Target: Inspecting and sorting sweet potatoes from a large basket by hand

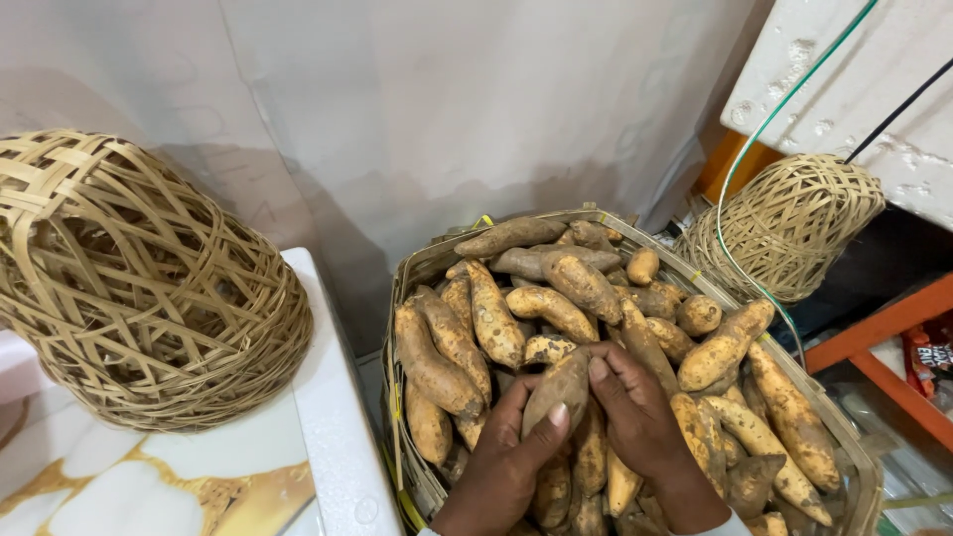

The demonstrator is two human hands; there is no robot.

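A large woven basket (409, 288) is heaped with several dirt-dusted sweet potatoes (491, 316). Over its near side, my left hand (501, 462) and my right hand (635, 412) both grip one brown sweet potato (559, 389), held upright between them. My left thumb lies across its lower front, and my right fingers wrap its right side. The rest of the pile lies untouched around my hands.
An overturned bamboo basket (139, 288) sits on a white foam box (333, 437) at the left. A second upturned woven basket (789, 223) stands at the back right under a white foam slab (844, 89) with green and black wires. An orange shelf frame (884, 347) is at the right. White sheeting hangs behind.
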